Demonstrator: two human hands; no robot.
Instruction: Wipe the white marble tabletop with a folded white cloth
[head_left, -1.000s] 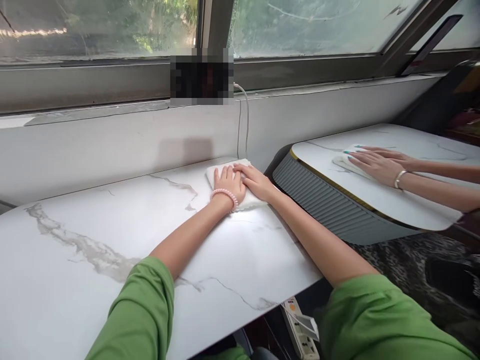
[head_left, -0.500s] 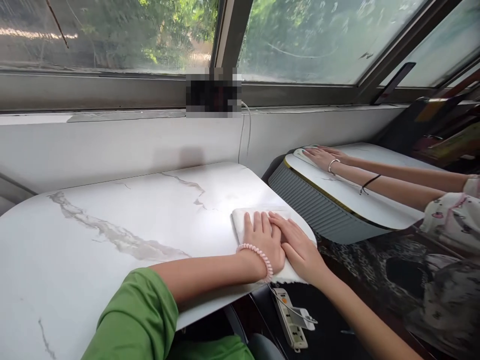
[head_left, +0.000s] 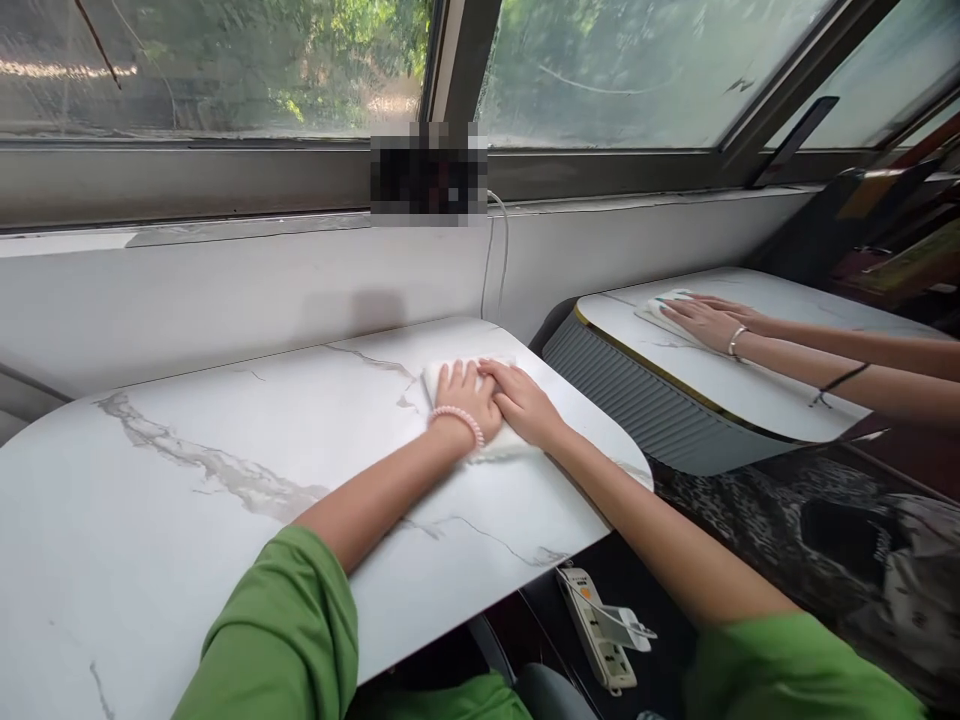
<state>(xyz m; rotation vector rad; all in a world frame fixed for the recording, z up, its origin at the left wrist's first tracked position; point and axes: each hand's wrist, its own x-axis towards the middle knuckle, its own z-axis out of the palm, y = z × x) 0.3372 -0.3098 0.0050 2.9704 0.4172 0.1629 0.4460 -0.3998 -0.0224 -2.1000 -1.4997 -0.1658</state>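
A folded white cloth (head_left: pixel 514 445) lies on the white marble-patterned table (head_left: pixel 247 420), toward its right end. Flat on the cloth rests my left hand (head_left: pixel 471 395), fingers stretched out and pointing away from me, a pink coiled band round its wrist. My right hand (head_left: pixel 525 400) also lies flat on the cloth, its fingers straight and meeting the left hand's fingers. Both palms press down from above; neither hand's fingers wrap round the cloth. Much of the cloth is hidden under the hands.
On the right, another person's hands (head_left: pixel 709 318) press a white cloth (head_left: pixel 652 312) on a second marble-patterned table (head_left: pixel 757 375) with a ribbed side. A power strip (head_left: pixel 600 640) with a plugged-in charger lies below the table edge. Windows and a ledge run behind.
My hands and the cloth have slid away from me and to the left, off the table's near edge. The other person's hands and cloth have moved right.
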